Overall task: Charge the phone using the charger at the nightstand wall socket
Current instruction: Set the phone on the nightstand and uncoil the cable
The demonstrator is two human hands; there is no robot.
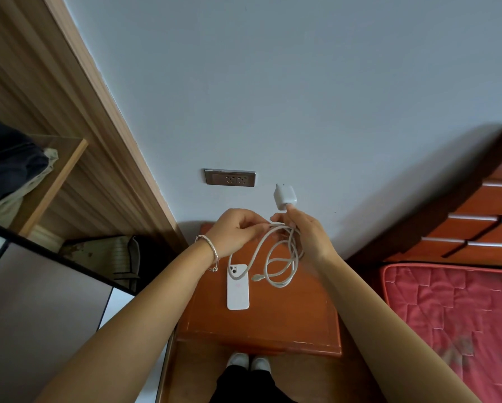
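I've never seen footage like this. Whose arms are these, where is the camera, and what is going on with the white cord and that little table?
There is no machine here: these are a person's two bare arms, filmed by one wide-angle camera worn on their head, looking down. That is why their feet show at the bottom. The right hand holds a white charger plug up near the wall socket, not yet plugged in. The left hand, with a bracelet on its wrist, pinches the white cable, whose loops hang down to the wooden nightstand. A white phone lies face down there, with no cable attached.
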